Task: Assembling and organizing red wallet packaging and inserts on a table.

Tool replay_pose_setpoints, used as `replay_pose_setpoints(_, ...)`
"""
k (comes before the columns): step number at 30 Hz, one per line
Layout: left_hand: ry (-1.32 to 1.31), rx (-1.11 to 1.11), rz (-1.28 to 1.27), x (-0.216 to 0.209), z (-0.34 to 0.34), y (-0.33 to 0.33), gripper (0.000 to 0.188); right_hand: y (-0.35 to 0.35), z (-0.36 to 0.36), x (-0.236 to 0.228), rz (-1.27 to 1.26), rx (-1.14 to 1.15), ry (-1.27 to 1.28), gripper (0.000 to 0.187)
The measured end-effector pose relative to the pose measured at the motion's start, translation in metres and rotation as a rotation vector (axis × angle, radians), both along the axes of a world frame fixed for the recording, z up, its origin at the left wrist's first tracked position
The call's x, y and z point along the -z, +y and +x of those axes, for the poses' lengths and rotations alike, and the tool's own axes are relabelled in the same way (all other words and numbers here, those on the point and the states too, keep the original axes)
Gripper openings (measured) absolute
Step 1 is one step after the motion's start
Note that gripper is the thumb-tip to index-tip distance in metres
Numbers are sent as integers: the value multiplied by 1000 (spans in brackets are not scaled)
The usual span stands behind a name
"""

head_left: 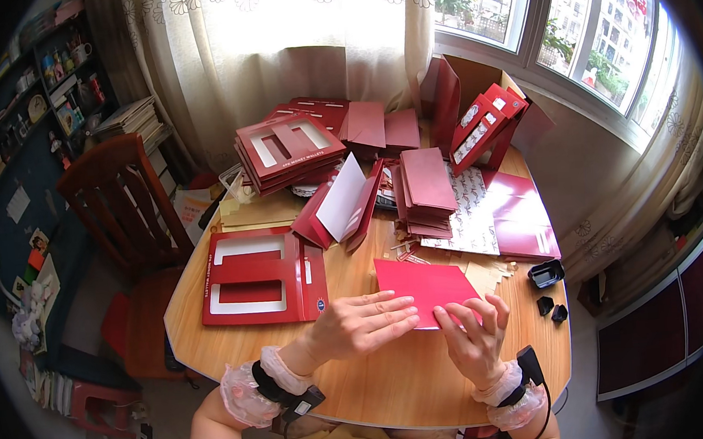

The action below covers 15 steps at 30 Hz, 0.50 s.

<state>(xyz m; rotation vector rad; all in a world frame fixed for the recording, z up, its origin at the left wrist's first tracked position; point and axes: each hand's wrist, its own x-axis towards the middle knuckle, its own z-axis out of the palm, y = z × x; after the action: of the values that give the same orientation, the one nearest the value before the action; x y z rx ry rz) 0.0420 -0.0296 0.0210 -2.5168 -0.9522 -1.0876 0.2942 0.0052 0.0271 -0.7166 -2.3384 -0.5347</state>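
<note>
A red folded paper piece (pixel 425 284), like an envelope or wallet, lies at the middle of the near table. My left hand (pixel 367 320) rests on its near left part with the fingers stretched flat and side by side. At its near right edge, my right hand (pixel 475 337) touches it with the fingertips; these fingers are bent and spread apart, and the thumb is mostly hidden. To the left lies a flat red box sleeve (pixel 248 261) with two cut-out windows. Behind my hands, a red folder with a white inside (pixel 342 200) stands partly unfolded.
Stacked red envelopes (pixel 428 183) stand beyond the folder. Several windowed red sleeves (pixel 289 146) are piled at the back left. An open cardboard box (pixel 476 76) holds red packets by the window. Small black containers (pixel 546 273) sit at the right edge. A wooden chair (pixel 123 211) stands left.
</note>
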Motion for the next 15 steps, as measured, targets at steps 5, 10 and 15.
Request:
replay_pose_setpoints(5, -42, -28, 11, -2, -4, 3, 26, 6, 6, 0, 26, 53, 40, 26)
replay_pose_setpoints(10, -95, -83, 23, -1, -11, 8, 20, 15, 15, 0, 5, 121, 104, 24)
replay_pose_setpoints(15, -149, -116, 46, 3, -22, 14, 22, 24, 21, -4, -16, 139, 189, 22)
